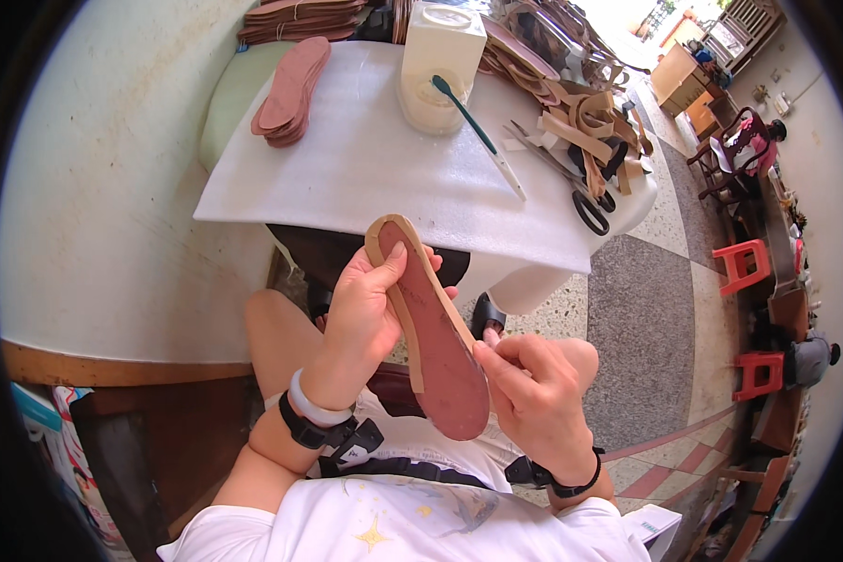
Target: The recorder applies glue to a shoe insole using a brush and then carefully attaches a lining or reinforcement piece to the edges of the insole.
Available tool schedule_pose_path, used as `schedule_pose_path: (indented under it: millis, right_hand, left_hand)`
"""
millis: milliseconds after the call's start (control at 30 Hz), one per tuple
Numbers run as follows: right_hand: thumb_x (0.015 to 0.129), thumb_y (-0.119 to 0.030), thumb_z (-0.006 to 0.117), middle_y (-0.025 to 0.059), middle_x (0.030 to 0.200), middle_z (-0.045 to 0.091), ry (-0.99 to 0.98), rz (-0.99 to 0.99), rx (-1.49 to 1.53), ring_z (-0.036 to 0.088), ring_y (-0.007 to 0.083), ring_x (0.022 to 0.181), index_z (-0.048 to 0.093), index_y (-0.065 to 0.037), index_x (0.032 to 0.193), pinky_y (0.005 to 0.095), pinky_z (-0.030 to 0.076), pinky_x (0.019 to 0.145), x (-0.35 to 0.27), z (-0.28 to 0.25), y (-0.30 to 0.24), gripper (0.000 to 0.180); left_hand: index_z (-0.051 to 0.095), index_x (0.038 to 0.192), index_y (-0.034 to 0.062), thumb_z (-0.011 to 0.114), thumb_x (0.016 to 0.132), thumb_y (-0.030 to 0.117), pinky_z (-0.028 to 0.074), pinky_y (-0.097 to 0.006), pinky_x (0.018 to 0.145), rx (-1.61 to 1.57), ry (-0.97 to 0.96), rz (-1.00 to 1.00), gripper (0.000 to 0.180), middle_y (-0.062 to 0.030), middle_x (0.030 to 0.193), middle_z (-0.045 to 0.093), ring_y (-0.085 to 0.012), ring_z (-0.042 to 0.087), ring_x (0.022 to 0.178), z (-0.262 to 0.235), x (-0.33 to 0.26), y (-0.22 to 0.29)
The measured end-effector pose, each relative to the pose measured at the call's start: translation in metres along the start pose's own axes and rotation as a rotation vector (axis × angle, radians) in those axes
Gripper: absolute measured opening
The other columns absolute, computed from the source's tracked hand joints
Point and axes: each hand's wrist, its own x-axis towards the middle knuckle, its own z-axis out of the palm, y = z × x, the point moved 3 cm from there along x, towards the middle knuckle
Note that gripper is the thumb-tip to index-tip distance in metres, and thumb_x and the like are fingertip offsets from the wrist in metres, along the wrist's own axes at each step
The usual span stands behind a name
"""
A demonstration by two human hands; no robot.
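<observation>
A reddish-brown insole (436,351) is held tilted above my lap, in front of the table's near edge. My left hand (358,304) grips its narrower upper part, thumb on the face and fingers behind. A beige edging strip (377,234) runs up the left edge, around the top and down the right side. My right hand (539,389) is closed at the right edge, with thumb and forefinger pinching the strip there. Around the wide lower end the edge shows no strip.
On the white-covered table (347,178) lie a stack of insoles (292,89), black-handled scissors (585,192) and a heap of beige strips (595,131). A green-and-white brush (482,140) leans against a translucent plastic container (443,66). Red stools (745,266) stand along the right.
</observation>
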Motion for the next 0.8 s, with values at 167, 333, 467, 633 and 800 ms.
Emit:
schedule_pose_path:
  millis: [167,333,467,633,800]
  right_hand:
    - [0.073,0.009,0.066,0.0091,0.083,0.059,0.049,-0.017,0.028,0.059,0.0214,0.066,0.068,-0.002,0.101,0.0314,0.049,0.059,0.000,0.001,0.001,0.030]
    - [0.071,0.009,0.065,0.0089,0.088,0.058,0.014,0.040,0.070,0.059,0.0228,0.072,0.065,-0.001,0.108,0.0348,0.051,0.068,-0.007,0.002,-0.003,0.038]
    - [0.070,0.008,0.065,0.0086,0.090,0.058,0.012,0.033,0.059,0.058,0.0226,0.075,0.064,0.001,0.111,0.0326,0.050,0.067,-0.012,0.002,-0.003,0.042]
    - [0.069,0.007,0.066,0.0084,0.091,0.057,-0.019,0.018,-0.025,0.058,0.0227,0.079,0.064,0.002,0.109,0.0337,0.051,0.078,-0.018,0.010,-0.003,0.041]
    - [0.069,0.003,0.069,0.0078,0.087,0.059,-0.191,-0.035,0.200,0.060,0.0217,0.076,0.069,-0.002,0.096,0.0342,0.048,0.092,-0.019,0.011,0.012,0.028]
  left_hand:
    - [0.053,0.108,0.0079,0.047,0.098,0.016,0.055,-0.052,0.084,-0.016,-0.003,0.032,0.014,-0.0072,0.096,0.061,-0.0188,0.060,0.096,-0.001,0.001,0.007]
    - [0.054,0.108,0.0081,0.049,0.098,0.016,0.055,-0.051,0.083,-0.048,0.010,0.045,0.014,-0.0070,0.096,0.061,-0.0184,0.061,0.094,0.000,0.000,0.007]
    - [0.054,0.107,0.0082,0.049,0.098,0.016,0.055,-0.050,0.083,-0.049,0.016,0.064,0.013,-0.0073,0.095,0.061,-0.0186,0.061,0.092,-0.001,0.002,0.009]
    - [0.051,0.105,0.0058,0.047,0.098,0.015,0.057,-0.048,0.079,-0.063,0.070,0.096,0.012,-0.0101,0.095,0.061,-0.0204,0.062,0.089,0.002,0.000,0.015]
    - [0.051,0.106,0.0063,0.047,0.099,0.015,0.057,-0.045,0.078,0.004,0.064,0.200,0.012,-0.0097,0.095,0.061,-0.0197,0.062,0.088,0.002,0.001,0.020]
